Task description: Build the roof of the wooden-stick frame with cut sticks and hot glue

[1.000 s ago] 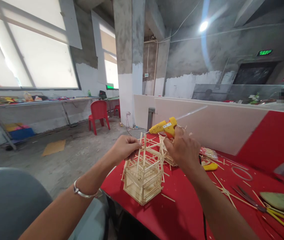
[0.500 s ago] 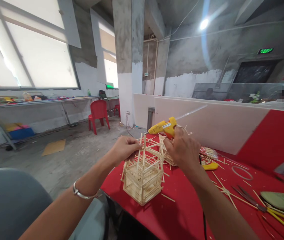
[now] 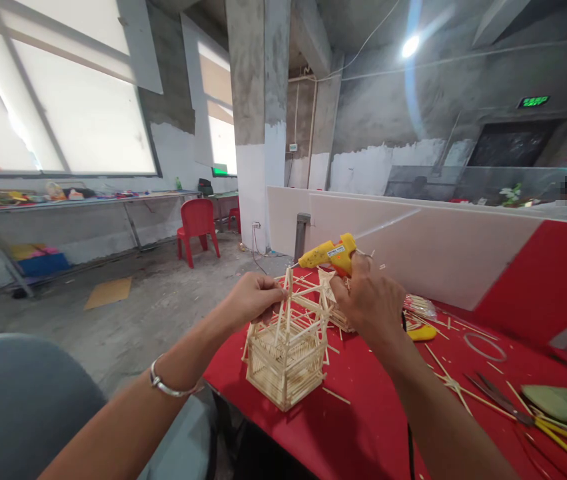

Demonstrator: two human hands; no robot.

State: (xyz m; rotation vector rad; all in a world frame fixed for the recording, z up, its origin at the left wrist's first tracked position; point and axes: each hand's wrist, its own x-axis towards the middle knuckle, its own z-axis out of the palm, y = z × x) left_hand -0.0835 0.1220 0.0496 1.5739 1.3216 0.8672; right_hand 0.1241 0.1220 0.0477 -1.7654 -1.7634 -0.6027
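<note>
Okay, quick one: what are the hands doing?

Left hand (image 3: 257, 297) pinching, thumb against fingers, at the sticks near the peak of the stick model (image 3: 284, 367). Right hand (image 3: 376, 293) wrapped round the handle of a yellow glue gun (image 3: 330, 253), nozzle pointing left at the very top; touching or just short, can't make out which. Trigger squeezed or not, can't say either

And the model, where?

Upright on the red table (image 3: 363, 400), near its left edge, between the two forearms. Second stick structure (image 3: 336, 310) just behind it, partly hidden by the right hand

How far along, then?

Past halfway, I'd judge. Done: base, many-sided low walls, rails round them, slanting sticks rising to a peak. Left: upper part is bare framing with gaps, some ends poke out past the sides, so the top joint and probably some infill or trimming remain. Whether that joint has glue on it, too small to see

Spare material about?

Plenty: loose stick (image 3: 336, 396) lying just right of the model, bagged sticks (image 3: 420, 306) farther back, crossed sticks (image 3: 453, 385) and scissors (image 3: 523, 417) off to the right
</note>
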